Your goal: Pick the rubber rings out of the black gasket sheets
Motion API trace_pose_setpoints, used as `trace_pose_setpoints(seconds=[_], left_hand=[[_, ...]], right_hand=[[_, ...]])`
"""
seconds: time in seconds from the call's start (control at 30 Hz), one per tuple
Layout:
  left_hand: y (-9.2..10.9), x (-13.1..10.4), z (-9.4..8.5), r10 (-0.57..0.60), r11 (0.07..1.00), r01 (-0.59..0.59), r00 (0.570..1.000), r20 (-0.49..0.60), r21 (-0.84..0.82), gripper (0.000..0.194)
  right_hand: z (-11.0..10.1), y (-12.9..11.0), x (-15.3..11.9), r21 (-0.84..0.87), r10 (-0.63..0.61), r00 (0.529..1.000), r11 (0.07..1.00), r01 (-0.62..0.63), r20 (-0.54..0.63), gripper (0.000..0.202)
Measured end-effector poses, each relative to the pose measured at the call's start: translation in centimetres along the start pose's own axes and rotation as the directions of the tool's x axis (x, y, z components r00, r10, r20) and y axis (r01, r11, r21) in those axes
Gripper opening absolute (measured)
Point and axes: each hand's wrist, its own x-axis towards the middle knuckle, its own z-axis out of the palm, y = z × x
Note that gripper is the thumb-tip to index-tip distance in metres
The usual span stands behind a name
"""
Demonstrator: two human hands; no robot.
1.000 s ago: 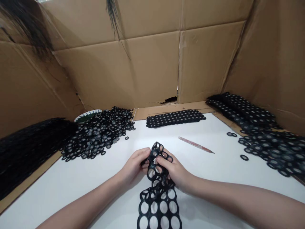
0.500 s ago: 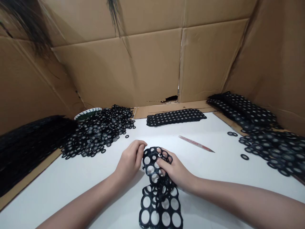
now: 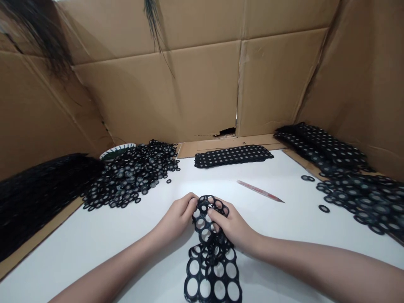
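Your right hand point(image 3: 233, 227) grips the crumpled black holed sheet point(image 3: 214, 254) at the near side of the white worktop point(image 3: 284, 221), while your left hand point(image 3: 179, 212) touches its upper left edge, though I cannot tell whether those fingers pinch it.

The black sheet point(image 3: 212, 279) is patterned with round holes, the table point(image 3: 296, 219) plain white, the cardboard point(image 3: 202, 92) brown.

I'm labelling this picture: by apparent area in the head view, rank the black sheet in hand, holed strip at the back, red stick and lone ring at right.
1. Black sheet
2. Holed strip
3. Red stick
4. Lone ring

Apparent sizes only.
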Motion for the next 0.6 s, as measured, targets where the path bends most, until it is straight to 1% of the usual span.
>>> trace_pose_setpoints(seconds=[0.13,0.2,0.27,0.37,0.47,0.53,0.6], left_hand=[[-0.3,0.12,0.06,-0.002,0.999,0.006,0.994,-0.112,0.037,0.029],[-0.37,0.14,0.15,-0.006,0.999,0.011,0.993,-0.122,0.038,0.028],[-0.34,0.11,0.25,-0.011,1.0,0.012,0.996,-0.092,0.014,0.028],[-0.19,-0.01,0.33,-0.014,0.997,0.012,1.0,-0.024,-0.082,0.029],[-0.02,-0.18,0.27,-0.023,0.985,0.028,0.999,0.03,-0.168,0.028],[0.06,-0.3,0.25,-0.019,0.985,0.026,0.999,0.043,-0.173,0.026],[0.1,-0.44,0.34,-0.004,0.99,0.009,0.999,0.036,-0.144,0.023]], right_hand=[[0.2,-0.26,-0.22,-0.004,-0.006,1.0,1.0,0.006,0.002,0.009],[0.19,-0.35,-0.29,-0.032,-0.021,1.0,0.999,0.022,0.011,0.009],[0.12,-0.42,-0.31,-0.064,-0.035,0.999,0.997,0.036,0.02,0.01],[0.03,-0.56,-0.29,-0.102,-0.064,0.998,0.993,0.066,0.022,0.008],[0.08,-0.81,-0.29,-0.087,-0.078,0.996,0.993,0.082,0.051,0.006],[0.16,-0.95,-0.33,-0.057,-0.072,0.995,0.995,0.077,0.073,0.014],[0.22,-0.99,-0.39,-0.051,-0.053,0.997,0.997,0.056,0.063,0.017]])
